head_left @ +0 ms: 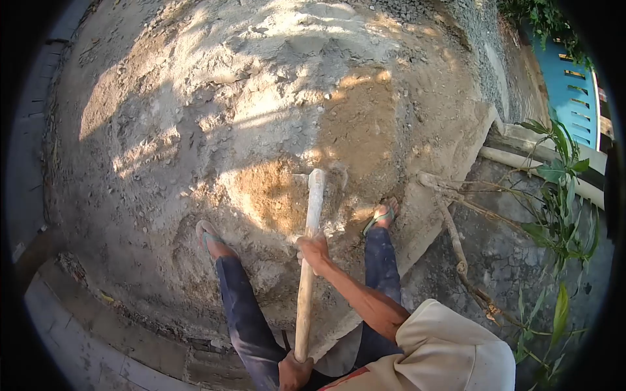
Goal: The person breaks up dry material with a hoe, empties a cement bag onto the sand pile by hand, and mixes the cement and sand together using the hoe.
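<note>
A long wooden handle (304, 306) runs upward from the person's body to a tool head (317, 177) at the dug ground, the blade mostly hidden. My right hand (313, 253) is wrapped round the middle of the handle. Near the handle's lower end, my left hand (295, 371) is closed round it, close to my legs. Loose brown soil (264, 192) lies just left of the tool head, and a smoother brown strip (358, 124) stretches beyond it.
My sandalled feet (210, 240) stand either side of the tool. A concrete edge (424, 241) slants along the right, with a branching plant (462, 267) beside it. Pipes (515, 159) and a blue wall (574, 98) are at the far right; a gravel heap (450, 39) lies at the top.
</note>
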Tool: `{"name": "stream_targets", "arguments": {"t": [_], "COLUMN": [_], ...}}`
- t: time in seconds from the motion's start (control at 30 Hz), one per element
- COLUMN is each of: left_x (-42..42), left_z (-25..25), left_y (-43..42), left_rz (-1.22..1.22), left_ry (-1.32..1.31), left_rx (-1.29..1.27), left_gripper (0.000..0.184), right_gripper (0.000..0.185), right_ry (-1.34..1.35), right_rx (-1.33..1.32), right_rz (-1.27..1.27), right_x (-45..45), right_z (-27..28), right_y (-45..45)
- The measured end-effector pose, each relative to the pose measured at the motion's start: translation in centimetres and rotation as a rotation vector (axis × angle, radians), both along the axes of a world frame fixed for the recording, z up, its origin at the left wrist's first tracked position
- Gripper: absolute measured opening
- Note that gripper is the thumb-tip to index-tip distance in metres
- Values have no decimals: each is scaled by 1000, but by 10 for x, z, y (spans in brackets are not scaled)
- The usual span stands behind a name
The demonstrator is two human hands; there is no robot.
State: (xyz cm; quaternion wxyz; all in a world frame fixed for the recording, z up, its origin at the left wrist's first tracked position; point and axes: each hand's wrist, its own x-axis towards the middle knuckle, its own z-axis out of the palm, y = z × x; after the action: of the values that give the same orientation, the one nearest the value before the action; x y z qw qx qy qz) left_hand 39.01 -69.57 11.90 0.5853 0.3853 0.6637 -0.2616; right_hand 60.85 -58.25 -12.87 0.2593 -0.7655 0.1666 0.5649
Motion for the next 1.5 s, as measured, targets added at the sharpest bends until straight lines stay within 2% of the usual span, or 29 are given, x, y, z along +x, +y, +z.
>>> {"name": "stream_targets", "arguments": {"t": [0.07,0.13,0.17,0.2,0.23,0.27,0.33,0.43,0.53,0.6,0.67,0.73,0.8,0.87,1.0,1.13,1.2,1.3,1.4,1.5], "left_x": [14,31,42,52,61,70,127,233,300,306,275,241,204,166,49,-77,-142,-204,-211,-112], "left_z": [38,44,35,24,12,-3,-36,-90,-143,-160,-148,-122,-111,-103,-81,-48,-32,-14,-30,-78], "left_y": [13,20,23,24,24,20,52,110,143,155,152,161,157,168,194,220,212,194,172,184], "left_rz": [-15,-40,-86,-128,-219,-306,-406,-493,-426,-430,-454,-559,-595,-629,-762,-783,-772,-656,-548,-353], "left_ry": [-6,-19,-31,-43,-26,-13,-193,-357,-502,-510,-462,-270,-241,-206,-24,60,155,275,246,83], "left_rx": [-22,-39,-15,11,7,7,132,201,298,204,183,150,159,190,271,314,274,293,411,541], "left_gripper": [43,46,42,38,37,36,35,40,38,44,46,41,37,34,26,21,22,24,26,24], "right_gripper": [16,19,22,40,23,23,25,22,21,21,17,12,17,21,22,22,15,18,15,15], "right_ry": [132,189,254,220,152,36,-116,-443,-561,-577,-459,-319,-115,-97,61,178,242,362,365,253], "right_rx": [86,115,148,247,273,356,413,594,587,365,231,256,326,210,141,187,195,216,350,587], "right_rz": [-217,-276,-314,-359,-379,-406,-433,-400,-387,-348,-331,-457,-603,-586,-654,-791,-760,-707,-620,-476], "right_x": [-8,15,28,52,85,122,205,330,424,439,392,346,318,264,109,-27,-84,-147,-131,-40], "right_z": [28,46,53,57,75,90,119,121,83,30,-36,-48,-81,-83,-107,-67,-21,19,63,91], "right_y": [-10,-12,-13,-12,2,14,41,69,87,83,58,35,8,21,55,85,104,127,156,214]}}
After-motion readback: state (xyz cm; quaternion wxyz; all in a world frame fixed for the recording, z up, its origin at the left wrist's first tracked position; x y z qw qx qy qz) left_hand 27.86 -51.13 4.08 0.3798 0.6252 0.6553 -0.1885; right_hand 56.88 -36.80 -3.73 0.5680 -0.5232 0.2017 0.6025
